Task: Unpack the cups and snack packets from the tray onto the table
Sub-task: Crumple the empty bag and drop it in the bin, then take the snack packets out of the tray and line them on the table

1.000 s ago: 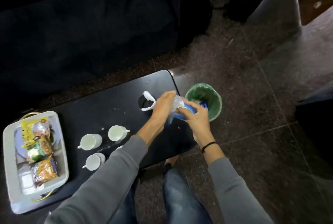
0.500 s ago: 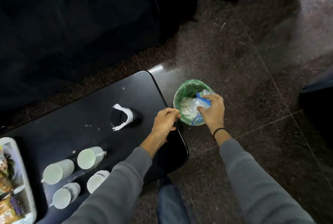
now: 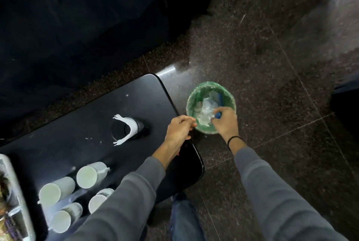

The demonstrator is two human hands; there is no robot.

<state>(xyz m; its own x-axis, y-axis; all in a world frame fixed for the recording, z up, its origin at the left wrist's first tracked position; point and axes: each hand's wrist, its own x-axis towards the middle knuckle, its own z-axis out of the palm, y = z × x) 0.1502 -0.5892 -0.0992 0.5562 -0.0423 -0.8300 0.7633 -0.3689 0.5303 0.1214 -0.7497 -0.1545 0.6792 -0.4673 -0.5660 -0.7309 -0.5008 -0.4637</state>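
A dark speckled floor point(image 3: 252, 56) fills most of the view, with a black counter point(image 3: 87, 120) reaching in from the left. At the counter's far left edge only a strip of the white tray point(image 3: 18, 192) shows, with blurred snack packets point(image 3: 5, 202) inside it, well apart from both hands. Four white cups point(image 3: 88, 175) stand grouped on the counter just right of the tray, near the person's left sleeve point(image 3: 126, 198) and clear of either hand. Farther back on the counter a round black recess point(image 3: 128, 129) carries a curved white strip point(image 3: 129, 130) across it.

Off the counter's right end, on the floor, stands a small bin with a green liner point(image 3: 210, 93), holding crumpled clear and blue wrapping point(image 3: 207, 106). The right hand point(image 3: 226, 120), a black band on its wrist, reaches over the bin's near rim with its fingers curled down toward the wrapping; whether they grip it or merely touch it cannot be told. The left hand point(image 3: 179, 129) hovers at the counter's right edge, just beside the bin, fingers loosely curled with the fingertips pinched together; nothing can be made out in it.
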